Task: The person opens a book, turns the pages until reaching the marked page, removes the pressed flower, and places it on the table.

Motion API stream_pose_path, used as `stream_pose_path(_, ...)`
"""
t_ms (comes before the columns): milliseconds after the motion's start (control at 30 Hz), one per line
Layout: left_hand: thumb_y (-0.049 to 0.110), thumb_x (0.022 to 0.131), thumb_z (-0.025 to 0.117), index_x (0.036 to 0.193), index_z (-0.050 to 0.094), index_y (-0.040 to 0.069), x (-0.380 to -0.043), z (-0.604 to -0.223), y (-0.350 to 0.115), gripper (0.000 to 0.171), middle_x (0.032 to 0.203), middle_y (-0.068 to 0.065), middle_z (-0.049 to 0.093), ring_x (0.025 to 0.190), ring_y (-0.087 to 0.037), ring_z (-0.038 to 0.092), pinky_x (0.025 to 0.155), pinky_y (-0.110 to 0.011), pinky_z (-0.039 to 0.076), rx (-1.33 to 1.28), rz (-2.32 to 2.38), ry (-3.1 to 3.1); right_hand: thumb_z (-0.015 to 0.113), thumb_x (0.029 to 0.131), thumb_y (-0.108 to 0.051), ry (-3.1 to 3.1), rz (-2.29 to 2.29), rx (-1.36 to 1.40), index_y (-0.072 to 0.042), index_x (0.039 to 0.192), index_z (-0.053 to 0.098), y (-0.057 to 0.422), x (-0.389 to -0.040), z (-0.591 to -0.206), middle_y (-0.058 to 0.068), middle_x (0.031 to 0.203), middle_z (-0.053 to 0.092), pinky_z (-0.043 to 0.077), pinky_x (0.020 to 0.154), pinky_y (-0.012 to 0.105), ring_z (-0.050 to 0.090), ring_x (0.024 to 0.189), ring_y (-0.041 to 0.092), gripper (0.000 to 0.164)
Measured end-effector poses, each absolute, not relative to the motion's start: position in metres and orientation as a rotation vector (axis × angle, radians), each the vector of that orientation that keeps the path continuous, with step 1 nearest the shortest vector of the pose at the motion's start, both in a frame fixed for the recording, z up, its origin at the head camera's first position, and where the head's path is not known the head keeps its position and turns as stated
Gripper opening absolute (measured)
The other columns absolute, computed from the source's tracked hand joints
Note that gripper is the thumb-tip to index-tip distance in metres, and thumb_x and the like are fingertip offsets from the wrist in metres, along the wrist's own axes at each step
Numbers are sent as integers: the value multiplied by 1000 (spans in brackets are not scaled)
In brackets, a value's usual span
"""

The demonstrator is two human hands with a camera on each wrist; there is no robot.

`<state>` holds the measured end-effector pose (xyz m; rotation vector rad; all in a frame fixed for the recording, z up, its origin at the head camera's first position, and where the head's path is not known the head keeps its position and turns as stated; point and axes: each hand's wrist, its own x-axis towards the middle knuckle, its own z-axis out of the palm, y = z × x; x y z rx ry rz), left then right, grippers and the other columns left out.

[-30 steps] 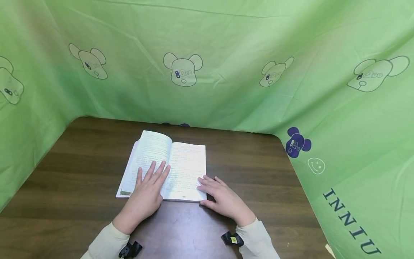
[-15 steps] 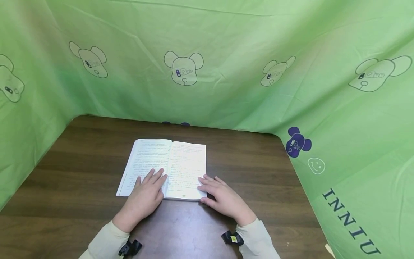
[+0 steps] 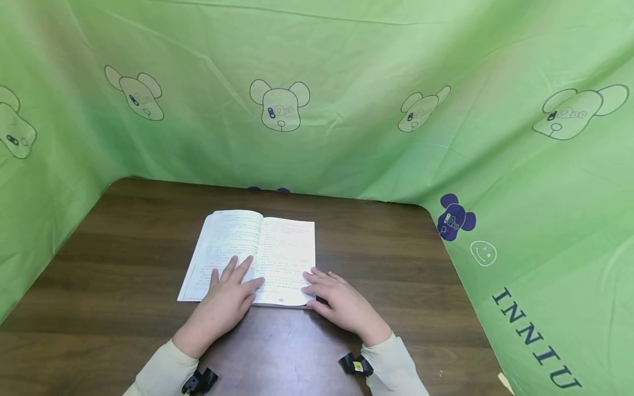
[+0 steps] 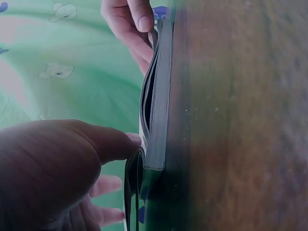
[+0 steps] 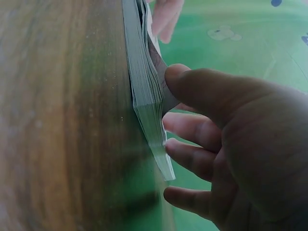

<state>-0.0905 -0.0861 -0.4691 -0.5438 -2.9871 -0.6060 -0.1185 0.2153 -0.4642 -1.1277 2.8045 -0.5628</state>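
Note:
An open book [image 3: 287, 247] with printed pages lies on the wooden table, its left pages bulging slightly near the spine. My left hand [image 3: 223, 302] rests on the lower left page with fingers spread; its index finger reaches across the gutter. In the left wrist view, the left thumb [image 4: 120, 142] touches the curved lower edge of the left pages. At the lower right corner, my right hand [image 3: 346, 305] has its fingers on the right page and its thumb at the bottom edge. The right wrist view shows a lifted page corner [image 5: 162, 82] pinched between right thumb and index finger.
The brown tabletop [image 3: 386, 247] surrounds the book. A green curtain [image 3: 346, 159] with bear-head drawings closes off the back and sides. Black straps with small devices [image 3: 356, 364] sit on both wrists over light sleeves.
A raised left page came down flat under my left hand, and the left pages now bulge a little again. The left index finger has swung right over the gutter. The right hand stays still.

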Motion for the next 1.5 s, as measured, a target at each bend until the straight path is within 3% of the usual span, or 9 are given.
stream_pose_path(367,8,97,67,128,73,22,-87,-469,-83,35,147,1,60,149,-37,38,109,-79,26,-717,-601,-2959,72,97,-21,2834,-549,-1270,-19,105,77,215,-118,-462,5,142,64,42,113,55,53,140,26,10)
stream_pose_path(567,27,100,67,135,69,22,-86,-469,-83,36,152,3,56,154,-34,29,114,-78,19,-712,-657,-3042,67,100,-19,2847,-547,-1252,-21,99,72,214,-119,-462,6,142,64,44,112,52,54,139,27,5)
stream_pose_path(700,35,98,70,137,68,22,-86,-469,-84,41,153,3,54,155,-34,26,114,-78,18,-726,-694,-3041,64,102,-15,2858,-568,-1236,-20,101,67,215,-120,-463,8,143,63,44,113,50,54,139,28,6)
stream_pose_path(1033,31,95,74,130,73,24,-89,-472,-82,36,148,5,60,153,-33,32,114,-76,22,-669,-682,-2999,58,105,-17,2935,-622,-1291,-15,103,65,213,-122,-469,9,139,66,47,110,47,60,133,28,7)
stream_pose_path(1333,30,99,69,125,75,25,-89,-473,-81,28,145,5,62,151,-33,36,112,-77,24,-669,-650,-2966,62,103,-18,2995,-644,-1256,-17,106,65,211,-121,-467,5,137,68,50,107,45,61,132,24,4)
stream_pose_path(1500,25,99,69,124,75,25,-90,-474,-81,26,144,5,63,150,-33,38,112,-76,25,-650,-636,-2956,70,98,-26,3072,-681,-1195,-16,122,64,211,-121,-464,4,146,60,45,112,45,55,138,21,27)
